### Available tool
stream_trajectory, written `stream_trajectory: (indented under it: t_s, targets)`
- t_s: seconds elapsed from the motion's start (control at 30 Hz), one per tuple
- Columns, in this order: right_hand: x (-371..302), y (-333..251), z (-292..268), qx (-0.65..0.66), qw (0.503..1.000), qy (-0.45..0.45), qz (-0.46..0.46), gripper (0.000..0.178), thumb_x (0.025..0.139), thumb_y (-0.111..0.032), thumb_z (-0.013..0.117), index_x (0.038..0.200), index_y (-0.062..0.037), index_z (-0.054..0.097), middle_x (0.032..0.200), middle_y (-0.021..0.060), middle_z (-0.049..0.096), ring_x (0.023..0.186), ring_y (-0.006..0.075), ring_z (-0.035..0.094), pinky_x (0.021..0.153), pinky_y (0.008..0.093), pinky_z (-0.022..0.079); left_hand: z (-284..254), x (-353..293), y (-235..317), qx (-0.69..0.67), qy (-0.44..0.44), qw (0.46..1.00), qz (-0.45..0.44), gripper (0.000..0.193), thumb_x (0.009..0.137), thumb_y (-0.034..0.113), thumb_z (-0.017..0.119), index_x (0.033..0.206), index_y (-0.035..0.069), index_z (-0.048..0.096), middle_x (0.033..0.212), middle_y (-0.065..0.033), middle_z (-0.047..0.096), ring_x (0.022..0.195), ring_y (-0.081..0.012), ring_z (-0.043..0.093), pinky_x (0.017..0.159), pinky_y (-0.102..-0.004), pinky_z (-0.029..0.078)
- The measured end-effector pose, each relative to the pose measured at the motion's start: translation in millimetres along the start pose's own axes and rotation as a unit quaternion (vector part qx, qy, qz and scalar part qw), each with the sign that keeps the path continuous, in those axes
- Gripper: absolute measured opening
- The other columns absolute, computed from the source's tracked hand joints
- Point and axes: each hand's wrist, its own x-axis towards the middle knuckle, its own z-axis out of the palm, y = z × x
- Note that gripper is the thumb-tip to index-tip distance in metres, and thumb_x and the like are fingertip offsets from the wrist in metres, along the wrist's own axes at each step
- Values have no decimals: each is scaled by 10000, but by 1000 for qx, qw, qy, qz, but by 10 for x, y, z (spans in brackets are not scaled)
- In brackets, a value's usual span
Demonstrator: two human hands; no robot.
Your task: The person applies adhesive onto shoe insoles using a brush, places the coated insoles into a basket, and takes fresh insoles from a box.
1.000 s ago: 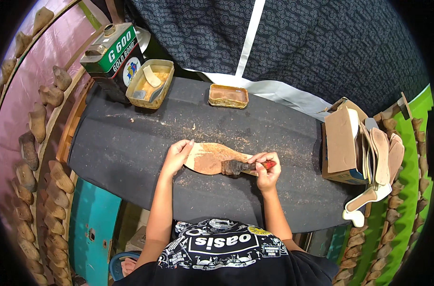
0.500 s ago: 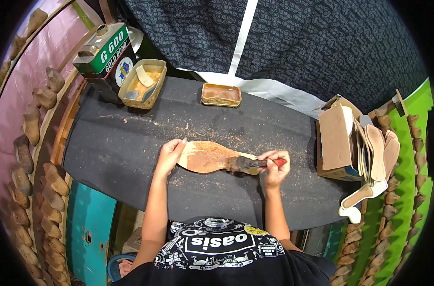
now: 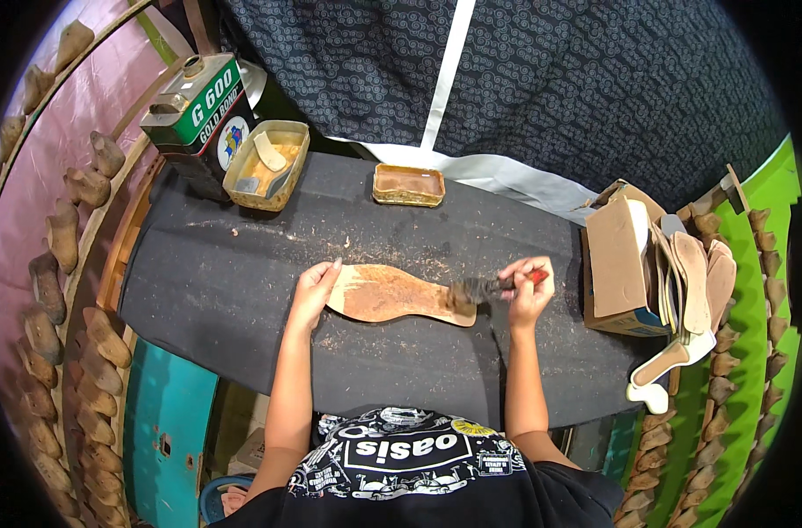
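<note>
A tan, shoe-shaped sole piece (image 3: pixel 385 293) lies across the middle of the dark table, its wide end to the left. My left hand (image 3: pixel 311 293) pinches that wide end, thumb on top. In my right hand (image 3: pixel 529 289) is a brush (image 3: pixel 487 289) with a red handle, fingers closed round it. The brush's dark, worn bristles touch the narrow right end of the sole. Most of the sole's upper face looks brownish, with a paler patch near my left hand.
A shallow box (image 3: pixel 409 186) with brown contents stands at the back. Back left are a metal can (image 3: pixel 198 123) and a tub (image 3: pixel 267 167) holding scraps. On the right, a cardboard box (image 3: pixel 618 264) holds several soles. Shoe lasts (image 3: pixel 104 361) line racks on both sides.
My right hand has moved to the right with the brush, and its bristles have shifted toward the sole's narrow end. My left hand keeps its grip on the sole.
</note>
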Motion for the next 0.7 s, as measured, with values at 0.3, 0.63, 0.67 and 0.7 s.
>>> stream_trajectory:
  t_s: [0.3,0.63,0.67,0.7]
  targets:
    - [928,286,754,70,997,7,-39,185,771,-48,544,879,-30,395,705,47,488,537,89,517,446,176,414,-95,50,-162,-83,35,996,23,279,842,265,444,888,9,544,804,-57,584,722,-105,554,657,-220,432]
    - [1127,776,900,-99,993,-53,-24,212,779,-138,551,866,-19,399,673,51,493,515,93,519,463,212,418,-75,17,-74,-150,18,988,-9,271,839,222,452,956,-12,523,876,-77,575,789,-136,558,689,-251,452]
    - [1127,784,876,-100,993,-46,-34,209,780,-133,548,864,-15,398,680,50,489,519,89,520,460,207,420,-81,6,-85,-149,19,989,-6,271,839,222,452,956,-12,523,876,-77,575,789,-136,558,689,-251,452]
    - [1132,746,865,-76,996,-38,-35,196,785,-124,540,863,-15,397,679,49,485,526,86,520,454,201,417,-78,2,-92,-160,20,987,-11,267,838,214,452,962,-11,521,888,-81,572,798,-141,558,697,-257,453]
